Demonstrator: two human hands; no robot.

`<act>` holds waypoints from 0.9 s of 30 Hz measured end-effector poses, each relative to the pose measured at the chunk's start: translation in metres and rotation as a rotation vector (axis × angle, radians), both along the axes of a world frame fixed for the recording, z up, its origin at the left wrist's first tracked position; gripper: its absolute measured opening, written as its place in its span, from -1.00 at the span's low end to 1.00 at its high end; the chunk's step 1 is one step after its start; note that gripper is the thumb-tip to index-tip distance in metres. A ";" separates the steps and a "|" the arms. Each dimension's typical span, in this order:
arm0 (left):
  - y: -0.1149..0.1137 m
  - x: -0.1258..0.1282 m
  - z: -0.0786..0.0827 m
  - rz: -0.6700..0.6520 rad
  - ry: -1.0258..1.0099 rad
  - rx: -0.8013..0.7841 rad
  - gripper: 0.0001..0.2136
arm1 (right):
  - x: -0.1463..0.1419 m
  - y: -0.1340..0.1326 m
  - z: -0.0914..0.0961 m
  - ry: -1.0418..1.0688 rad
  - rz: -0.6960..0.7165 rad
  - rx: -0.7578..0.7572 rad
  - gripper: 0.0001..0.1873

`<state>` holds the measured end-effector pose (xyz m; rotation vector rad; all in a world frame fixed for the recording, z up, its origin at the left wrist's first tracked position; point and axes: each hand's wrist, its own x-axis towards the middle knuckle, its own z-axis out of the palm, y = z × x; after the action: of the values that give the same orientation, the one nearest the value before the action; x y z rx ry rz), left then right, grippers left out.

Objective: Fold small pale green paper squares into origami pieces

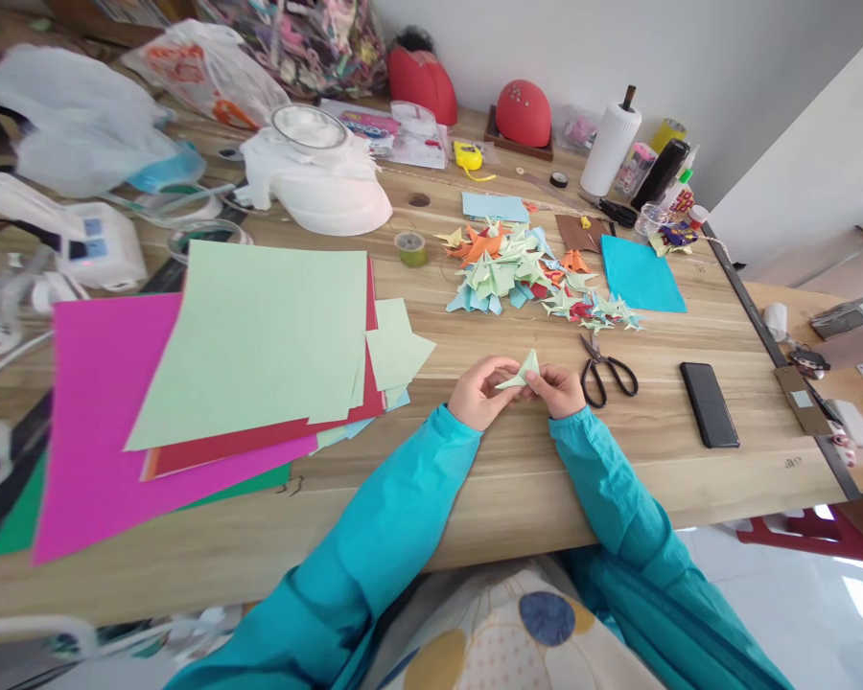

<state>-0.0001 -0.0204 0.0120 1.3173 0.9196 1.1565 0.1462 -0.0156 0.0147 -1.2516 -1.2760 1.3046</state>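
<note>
A small piece of folded pale green paper [526, 369] is held between my two hands, just above the table's near half. My left hand [480, 388] pinches its left side, the fingers curled. My right hand [557, 388] grips the right side with thumb and fingers. One pointed flap stands up from the paper. Beyond my hands lies a heap of folded paper pieces [496, 273] in green, orange, blue and red. Black-handled scissors [608, 372] rest close to the right of my right hand.
Large coloured sheets [259, 335] are stacked on the left, with small green squares [397, 355] beside them. A phone [709, 404] lies to the right. A turquoise sheet [643, 274], a tape roll [410, 249] and a white cap [331, 192] sit further back.
</note>
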 end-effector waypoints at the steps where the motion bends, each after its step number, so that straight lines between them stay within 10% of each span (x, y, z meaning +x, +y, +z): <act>1: 0.000 -0.001 0.000 0.004 0.035 0.060 -0.76 | 0.000 0.000 0.000 -0.008 -0.001 0.011 -0.60; 27: 0.004 -0.004 -0.002 0.078 0.236 0.237 -0.90 | -0.002 -0.004 0.000 -0.128 0.038 0.142 -0.64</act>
<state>-0.0041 -0.0164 0.0104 1.6488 1.0348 1.2159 0.1442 -0.0193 0.0151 -1.2315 -1.4632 1.1541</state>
